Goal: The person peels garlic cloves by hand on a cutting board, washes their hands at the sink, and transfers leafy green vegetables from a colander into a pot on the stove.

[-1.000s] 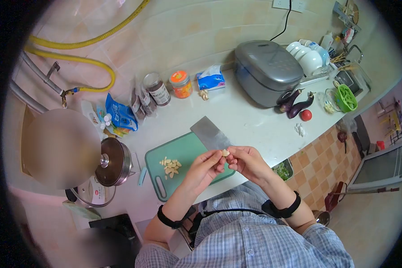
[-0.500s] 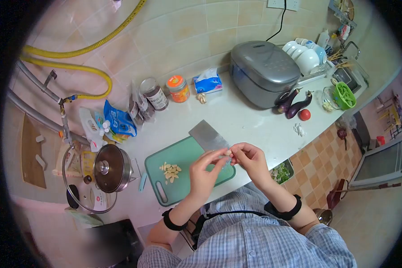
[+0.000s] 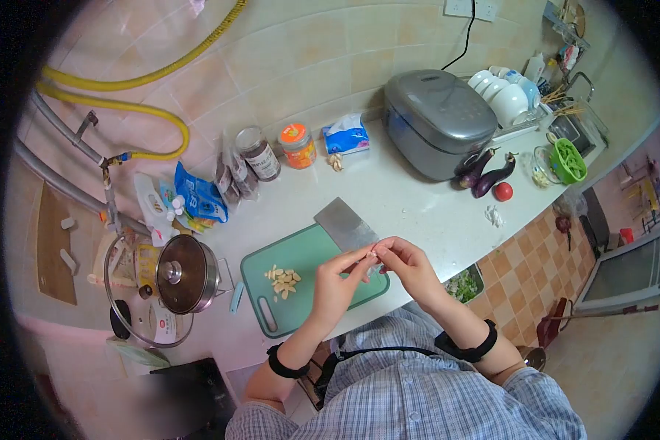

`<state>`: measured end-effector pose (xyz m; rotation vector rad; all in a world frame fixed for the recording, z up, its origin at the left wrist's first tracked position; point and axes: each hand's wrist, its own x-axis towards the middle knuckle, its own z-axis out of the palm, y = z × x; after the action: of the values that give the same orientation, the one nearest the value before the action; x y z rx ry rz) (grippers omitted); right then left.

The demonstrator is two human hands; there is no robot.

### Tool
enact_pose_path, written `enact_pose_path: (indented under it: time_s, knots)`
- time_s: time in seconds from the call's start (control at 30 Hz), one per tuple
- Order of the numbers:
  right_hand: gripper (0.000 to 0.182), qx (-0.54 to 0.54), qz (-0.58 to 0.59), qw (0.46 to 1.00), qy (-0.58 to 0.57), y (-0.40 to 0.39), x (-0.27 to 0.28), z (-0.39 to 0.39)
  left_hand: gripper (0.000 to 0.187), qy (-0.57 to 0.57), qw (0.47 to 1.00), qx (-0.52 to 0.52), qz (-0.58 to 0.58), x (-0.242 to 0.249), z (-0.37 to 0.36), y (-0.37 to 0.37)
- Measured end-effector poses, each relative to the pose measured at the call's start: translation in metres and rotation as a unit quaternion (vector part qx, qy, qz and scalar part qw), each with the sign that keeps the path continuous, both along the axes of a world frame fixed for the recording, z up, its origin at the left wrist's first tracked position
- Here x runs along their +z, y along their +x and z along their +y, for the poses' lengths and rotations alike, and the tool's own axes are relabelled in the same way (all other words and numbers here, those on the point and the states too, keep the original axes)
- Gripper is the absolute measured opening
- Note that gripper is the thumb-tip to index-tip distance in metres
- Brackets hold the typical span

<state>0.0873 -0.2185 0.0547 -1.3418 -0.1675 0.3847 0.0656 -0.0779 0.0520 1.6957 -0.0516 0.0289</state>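
My left hand (image 3: 337,282) and my right hand (image 3: 412,270) meet above the right end of a green cutting board (image 3: 301,249). Both are closed, with fingertips pinching a small pale garlic clove (image 3: 373,254) that the fingers mostly cover. Just beyond them lies a cleaver (image 3: 345,222); its broad blade shows, while its handle end is hidden behind my hands. A loose pile of peeled garlic pieces (image 3: 284,280) rests on the board's left half.
Behind the board stand jars (image 3: 296,145), a tissue pack (image 3: 346,135) and a garlic bulb (image 3: 335,162). A grey rice cooker (image 3: 440,117), eggplants (image 3: 493,174) and a tomato (image 3: 503,191) are to the right. A lidded pot (image 3: 187,275) sits left. Below the counter edge is a tray of chopped greens (image 3: 463,285).
My fingers have shifted slightly around the clove, and my right fingertips now cover more of it. The whole view has moved a little; the board, cleaver and garlic pieces stay in place.
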Motion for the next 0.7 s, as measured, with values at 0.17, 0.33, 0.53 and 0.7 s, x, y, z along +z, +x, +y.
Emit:
enact_pose_path:
  time_s: [0.17, 0.33, 0.53, 0.7]
  knots:
    - [0.023, -0.007, 0.014, 1.000, 0.013, 0.001, -0.003, -0.002, 0.022, -0.141, 0.988, -0.046, 0.040, -0.011, 0.005, 0.002]
    - [0.021, -0.010, 0.002, 1.000, -0.003, 0.001, -0.003, -0.002, 0.020, -0.171, 0.980, -0.059, 0.084, -0.001, 0.008, 0.000]
    - [0.019, -0.026, -0.007, 0.999, -0.024, -0.004, -0.007, 0.000, 0.020, -0.161, 0.979, -0.065, 0.108, -0.001, 0.009, -0.001]
    - [0.018, -0.015, -0.010, 0.999, -0.028, -0.007, -0.009, -0.002, 0.022, -0.198, 0.965, -0.066, 0.157, -0.004, 0.013, -0.001]
